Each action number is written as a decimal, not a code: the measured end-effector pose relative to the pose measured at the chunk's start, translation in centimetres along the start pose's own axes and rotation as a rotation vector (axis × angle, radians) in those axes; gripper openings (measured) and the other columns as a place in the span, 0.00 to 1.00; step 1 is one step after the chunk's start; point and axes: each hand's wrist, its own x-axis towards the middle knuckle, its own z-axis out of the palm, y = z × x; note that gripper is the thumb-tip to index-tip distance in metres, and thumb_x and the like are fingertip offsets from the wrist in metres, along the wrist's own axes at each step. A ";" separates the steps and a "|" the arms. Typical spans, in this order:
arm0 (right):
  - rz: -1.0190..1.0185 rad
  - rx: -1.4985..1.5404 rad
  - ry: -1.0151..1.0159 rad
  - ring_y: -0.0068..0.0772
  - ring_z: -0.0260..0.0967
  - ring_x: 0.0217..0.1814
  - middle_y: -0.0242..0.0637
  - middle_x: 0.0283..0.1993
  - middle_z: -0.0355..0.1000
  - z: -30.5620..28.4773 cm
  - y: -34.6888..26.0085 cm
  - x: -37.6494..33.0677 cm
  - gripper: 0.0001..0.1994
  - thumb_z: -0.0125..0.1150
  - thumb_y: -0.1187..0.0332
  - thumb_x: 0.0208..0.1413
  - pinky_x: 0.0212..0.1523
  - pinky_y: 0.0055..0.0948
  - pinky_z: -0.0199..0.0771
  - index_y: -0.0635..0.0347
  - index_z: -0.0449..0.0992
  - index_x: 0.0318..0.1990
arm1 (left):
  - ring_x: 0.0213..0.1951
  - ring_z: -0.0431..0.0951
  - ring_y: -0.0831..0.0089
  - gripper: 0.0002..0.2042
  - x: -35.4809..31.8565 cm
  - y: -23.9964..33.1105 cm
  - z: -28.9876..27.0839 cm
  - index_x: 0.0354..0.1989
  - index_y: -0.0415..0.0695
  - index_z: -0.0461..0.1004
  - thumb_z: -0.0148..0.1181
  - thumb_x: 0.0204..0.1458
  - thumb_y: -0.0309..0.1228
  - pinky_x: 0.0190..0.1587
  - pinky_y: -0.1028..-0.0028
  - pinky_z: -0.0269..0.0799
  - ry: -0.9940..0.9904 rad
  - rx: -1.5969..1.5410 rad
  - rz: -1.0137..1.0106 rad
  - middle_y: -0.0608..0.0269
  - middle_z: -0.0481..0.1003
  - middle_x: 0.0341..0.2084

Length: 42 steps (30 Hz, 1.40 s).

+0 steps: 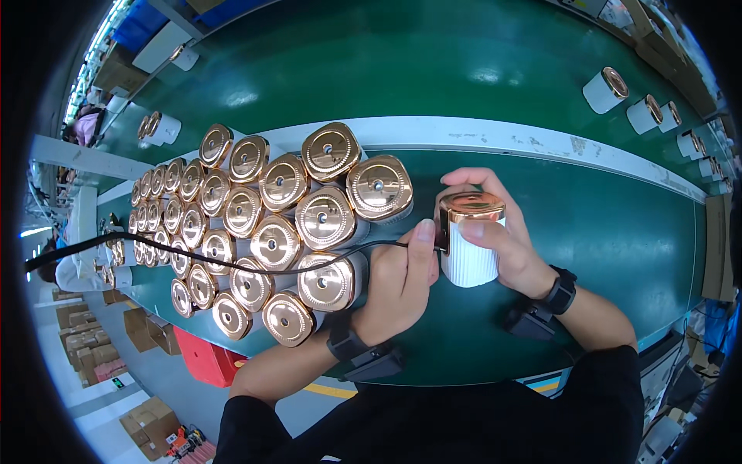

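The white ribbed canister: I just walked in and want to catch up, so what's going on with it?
A person holds the white ribbed canister, with its shiny copper-coloured top, in the right hand above the green table. The left hand pinches a black cable close against its side; whether the cable is plugged in, I can't tell. To the left, many similar canisters are crowded together, copper-coloured tops showing.

Holding both arms [290, 367] over the counter's near edge [456, 379], pinching with the left hand [398, 282], thumb up, cupping with the right hand [516, 249].
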 end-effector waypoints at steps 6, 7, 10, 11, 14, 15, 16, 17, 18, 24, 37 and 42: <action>-0.034 0.059 0.074 0.23 0.66 0.49 0.35 0.46 0.67 0.6 0.2 -0.5 0.26 0.62 0.69 0.53 0.51 0.26 0.66 0.61 0.59 0.57 | 0.10 0.59 0.78 0.27 0.0 -0.7 0.4 0.14 0.40 0.59 0.36 0.67 0.39 0.15 0.76 0.52 0.026 -0.010 0.036 0.65 0.59 0.06; 0.025 0.182 0.114 0.23 0.67 0.49 0.35 0.46 0.67 0.7 0.1 -0.5 0.25 0.62 0.68 0.53 0.51 0.26 0.67 0.61 0.59 0.56 | 0.10 0.59 0.78 0.27 0.0 -0.6 0.3 0.14 0.40 0.59 0.36 0.67 0.39 0.15 0.76 0.52 0.030 -0.011 0.035 0.65 0.59 0.06; -0.013 0.040 0.080 0.24 0.67 0.48 0.36 0.46 0.67 0.4 0.1 -0.4 0.24 0.61 0.67 0.53 0.50 0.25 0.66 0.62 0.60 0.56 | 0.10 0.59 0.77 0.26 0.0 -0.2 0.1 0.14 0.39 0.60 0.37 0.67 0.38 0.16 0.75 0.53 0.017 0.038 0.068 0.64 0.60 0.06; -0.030 -0.040 0.041 0.24 0.66 0.48 0.36 0.46 0.68 0.4 0.0 -0.3 0.24 0.61 0.68 0.53 0.50 0.25 0.66 0.62 0.60 0.55 | 0.10 0.60 0.76 0.26 0.0 -0.2 0.1 0.14 0.38 0.61 0.38 0.67 0.38 0.16 0.75 0.54 0.014 0.033 0.062 0.63 0.60 0.07; 0.104 0.149 0.111 0.23 0.66 0.49 0.36 0.46 0.68 0.4 -0.2 -0.1 0.24 0.61 0.69 0.52 0.50 0.24 0.65 0.62 0.61 0.55 | 0.10 0.60 0.76 0.26 0.0 -0.5 0.0 0.14 0.38 0.61 0.38 0.67 0.37 0.16 0.74 0.55 0.004 0.029 0.073 0.63 0.61 0.07; 0.103 0.148 0.114 0.23 0.66 0.49 0.36 0.46 0.68 0.5 -0.1 -0.1 0.24 0.61 0.69 0.52 0.50 0.24 0.65 0.62 0.61 0.55 | 0.10 0.60 0.76 0.26 0.1 -0.6 0.0 0.14 0.38 0.62 0.38 0.67 0.37 0.16 0.74 0.55 -0.001 0.032 0.089 0.63 0.61 0.07; 0.040 0.063 0.123 0.23 0.66 0.48 0.36 0.46 0.68 0.7 0.0 -0.2 0.24 0.61 0.69 0.52 0.50 0.24 0.65 0.62 0.61 0.55 | 0.10 0.60 0.76 0.26 0.0 -0.5 0.1 0.14 0.38 0.62 0.38 0.67 0.37 0.16 0.74 0.55 0.001 0.030 0.088 0.63 0.61 0.07; -0.023 -0.022 0.131 0.22 0.66 0.47 0.36 0.45 0.68 0.8 0.0 -0.3 0.24 0.61 0.68 0.52 0.49 0.23 0.66 0.62 0.61 0.55 | 0.10 0.60 0.76 0.26 0.1 -0.3 0.0 0.14 0.38 0.62 0.38 0.67 0.37 0.16 0.74 0.55 -0.007 0.029 0.089 0.63 0.61 0.07; -0.075 -0.067 0.116 0.22 0.66 0.45 0.35 0.44 0.68 0.7 0.0 -0.4 0.23 0.60 0.66 0.53 0.47 0.23 0.67 0.62 0.61 0.54 | 0.10 0.61 0.76 0.26 0.1 -0.2 0.1 0.14 0.38 0.62 0.38 0.67 0.37 0.16 0.74 0.56 -0.015 0.029 0.090 0.63 0.61 0.07; 0.065 0.115 0.107 0.23 0.67 0.43 0.36 0.43 0.68 0.5 0.2 0.0 0.22 0.59 0.65 0.54 0.45 0.24 0.67 0.61 0.62 0.54 | 0.11 0.60 0.76 0.26 0.0 -0.9 0.2 0.14 0.36 0.62 0.39 0.66 0.36 0.16 0.75 0.55 -0.010 0.000 0.107 0.63 0.60 0.07; 0.113 0.108 0.112 0.22 0.66 0.43 0.36 0.43 0.67 0.6 0.1 0.0 0.21 0.59 0.64 0.53 0.45 0.23 0.66 0.62 0.62 0.52 | 0.09 0.60 0.74 0.24 0.0 -0.8 -0.1 0.16 0.35 0.62 0.40 0.66 0.33 0.15 0.73 0.54 -0.030 0.043 0.125 0.62 0.59 0.07; 0.107 0.099 0.112 0.22 0.66 0.44 0.36 0.43 0.67 0.8 -0.1 -0.1 0.22 0.59 0.64 0.53 0.45 0.23 0.66 0.62 0.61 0.52 | 0.10 0.62 0.73 0.23 -0.1 -0.7 -0.2 0.17 0.35 0.64 0.39 0.66 0.33 0.15 0.72 0.56 -0.048 0.090 0.132 0.61 0.62 0.07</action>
